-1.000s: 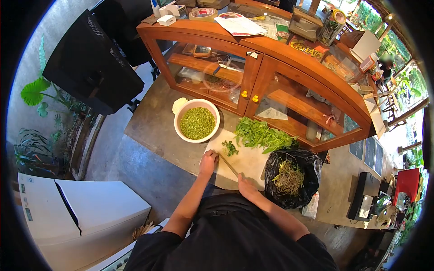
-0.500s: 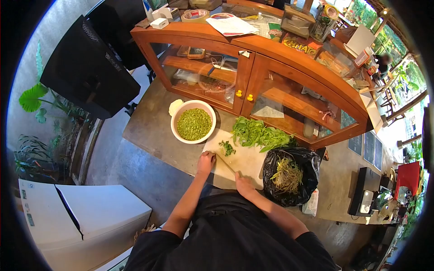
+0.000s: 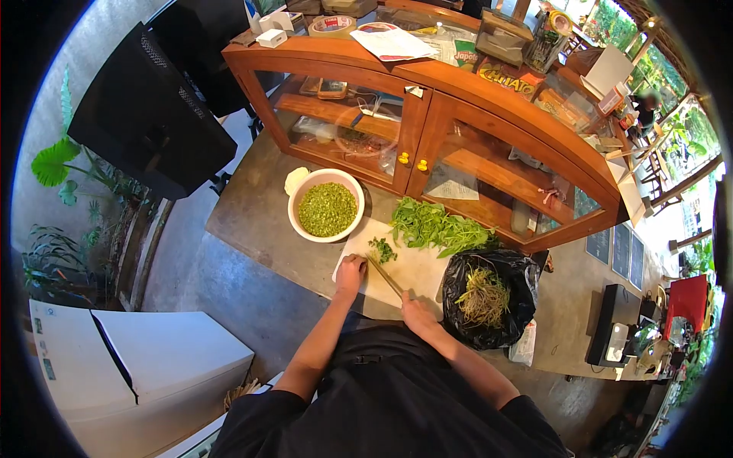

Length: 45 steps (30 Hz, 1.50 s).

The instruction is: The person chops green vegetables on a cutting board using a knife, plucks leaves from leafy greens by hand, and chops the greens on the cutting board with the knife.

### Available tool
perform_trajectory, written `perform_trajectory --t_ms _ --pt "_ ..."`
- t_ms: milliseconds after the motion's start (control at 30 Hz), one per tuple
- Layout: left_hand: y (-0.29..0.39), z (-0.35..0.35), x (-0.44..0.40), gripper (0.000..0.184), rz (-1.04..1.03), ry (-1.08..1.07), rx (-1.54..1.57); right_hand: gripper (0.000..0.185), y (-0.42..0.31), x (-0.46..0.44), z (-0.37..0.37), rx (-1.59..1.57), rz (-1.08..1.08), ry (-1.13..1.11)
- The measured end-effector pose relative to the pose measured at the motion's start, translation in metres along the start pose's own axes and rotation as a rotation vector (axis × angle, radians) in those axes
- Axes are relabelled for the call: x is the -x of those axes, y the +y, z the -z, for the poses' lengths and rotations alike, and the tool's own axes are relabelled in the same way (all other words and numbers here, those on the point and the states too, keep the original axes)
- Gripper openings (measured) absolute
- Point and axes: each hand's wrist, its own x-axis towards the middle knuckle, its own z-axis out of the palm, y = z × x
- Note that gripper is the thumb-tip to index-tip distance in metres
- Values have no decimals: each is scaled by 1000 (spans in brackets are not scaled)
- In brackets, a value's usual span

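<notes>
the right hand (image 3: 416,313) is closed around the handle of the knife (image 3: 387,278), whose blade slants away toward the left hand (image 3: 351,273). that left hand is curled at the near left of the cutting board (image 3: 418,269), beside the blade tip; i cannot tell whether it pinches anything. just beyond it lies a small heap of chopped greens (image 3: 382,249); farther beyond, slightly left, stands the bowl (image 3: 324,240) of cut green pieces (image 3: 328,209). leafy greens (image 3: 435,227) lie past the right hand, and the black bag (image 3: 518,286) is to its right.

cutting seems the step in hand; any further stroke would call for curled left fingers clear of the edge and a steady right grip. against half a second ago, the blade shows broader and sits slightly rightward with the right hand; heap and bowl look unchanged.
</notes>
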Motion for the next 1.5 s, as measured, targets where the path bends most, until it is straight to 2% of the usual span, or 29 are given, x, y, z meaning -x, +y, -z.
perform_trajectory --t_ms 400,467,600,700,767,967,1100,1267,1500 --pt "-1 3 0 9 -65 -13 -80 22 1 6 -5 96 6 -41" --pt "6 10 -1 8 -100 -49 -133 20 7 -3 -16 94 40 50" --pt "7 6 4 7 -117 -13 -134 18 7 -17 -20 39 28 18" --pt "2 2 3 8 -107 1 -140 19 4 -12 -12 9 9 -41" --pt "-3 -3 4 8 -18 41 -42 18 5 -2 -10 22 15 -37" --pt "-3 5 0 7 -68 63 -137 17 3 0 -11 87 14 -15" --pt "-3 5 2 5 -105 40 -187 19 -6 -14 -12 72 28 -3" --pt "-3 4 2 8 -36 -9 -187 19 2 -15 -15 75 18 69" --pt "4 5 -3 9 36 -44 -112 22 1 3 6 105 34 -10"
